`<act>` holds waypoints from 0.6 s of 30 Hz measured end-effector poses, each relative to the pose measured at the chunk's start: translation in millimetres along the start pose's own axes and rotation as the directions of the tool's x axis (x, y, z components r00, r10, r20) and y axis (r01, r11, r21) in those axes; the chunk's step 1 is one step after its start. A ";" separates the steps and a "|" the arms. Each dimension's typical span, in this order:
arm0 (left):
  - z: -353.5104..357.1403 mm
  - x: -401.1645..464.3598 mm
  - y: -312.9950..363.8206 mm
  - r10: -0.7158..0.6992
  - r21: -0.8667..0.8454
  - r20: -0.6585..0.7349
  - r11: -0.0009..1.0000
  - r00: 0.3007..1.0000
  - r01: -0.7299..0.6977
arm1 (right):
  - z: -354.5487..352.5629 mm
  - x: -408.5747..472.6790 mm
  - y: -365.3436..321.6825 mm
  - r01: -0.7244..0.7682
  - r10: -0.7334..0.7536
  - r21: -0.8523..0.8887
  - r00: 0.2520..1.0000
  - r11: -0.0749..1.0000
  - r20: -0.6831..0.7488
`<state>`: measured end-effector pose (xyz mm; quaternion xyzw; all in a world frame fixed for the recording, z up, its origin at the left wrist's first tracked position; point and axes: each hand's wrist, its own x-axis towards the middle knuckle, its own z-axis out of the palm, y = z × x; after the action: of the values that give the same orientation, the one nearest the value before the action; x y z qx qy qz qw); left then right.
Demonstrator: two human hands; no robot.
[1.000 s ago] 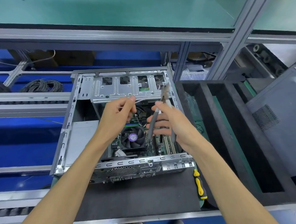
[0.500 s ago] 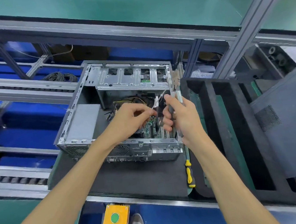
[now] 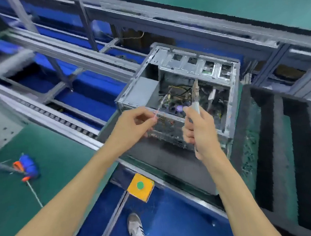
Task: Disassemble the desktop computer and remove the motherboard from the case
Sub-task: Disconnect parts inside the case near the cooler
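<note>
Currently the open computer case (image 3: 183, 95) sits on a dark mat (image 3: 167, 160), just beyond both sets of fingertips, top side off, motherboard (image 3: 178, 104) still inside with its fan under the right thumb line. Left hand (image 3: 132, 128) has thumb and forefinger pinched on a thin pale strip (image 3: 160, 105), possibly a cable tie; the frame is too blurred to be sure. Right hand (image 3: 200, 132) is curled around grey-handled pliers (image 3: 195, 96), nose pointing up and away over the case interior. Case near rim lies directly under the fingers. Open floor and a shoe (image 3: 135, 227) show below the wrists. Black foam tray (image 3: 287, 142) lies right of the right hand, well apart. Green bench (image 3: 42, 177) left of the left hand carries a blue-orange tool (image 3: 26, 167). Yellow box with green button (image 3: 140, 186) hangs at the bench edge below the hands. No readable writing; motion blur.
</note>
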<state>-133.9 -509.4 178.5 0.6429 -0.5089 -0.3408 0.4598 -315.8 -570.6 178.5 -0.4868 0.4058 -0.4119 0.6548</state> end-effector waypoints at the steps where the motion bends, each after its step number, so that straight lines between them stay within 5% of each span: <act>1: -16.5 -11.9 -7.0 -0.030 0.024 -0.051 0.999 0.998 0.031 | 18.6 -0.5 6.6 -0.008 0.008 0.003 0.999 1.000 0.040; 8: -138.5 -102.1 -61.9 -0.280 -0.005 -0.375 0.954 0.884 0.300 | 153.9 -20.3 59.1 0.182 -0.071 -0.347 0.949 0.920 0.308; 12: -193.1 -153.7 -106.0 -0.421 -0.015 -0.384 0.893 0.822 0.450 | 215.2 -41.1 98.1 0.242 0.019 -0.462 0.871 0.853 0.491; 18: -244.3 -223.9 -168.8 -0.537 0.006 -0.521 0.775 0.663 0.632 | 288.6 -80.5 171.1 0.468 0.294 -0.713 0.686 0.523 0.666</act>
<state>89.2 -223.0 97.7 0.8769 -0.1697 -0.2463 0.3763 -48.7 -375.9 79.5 -0.8814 0.2321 0.0303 0.4102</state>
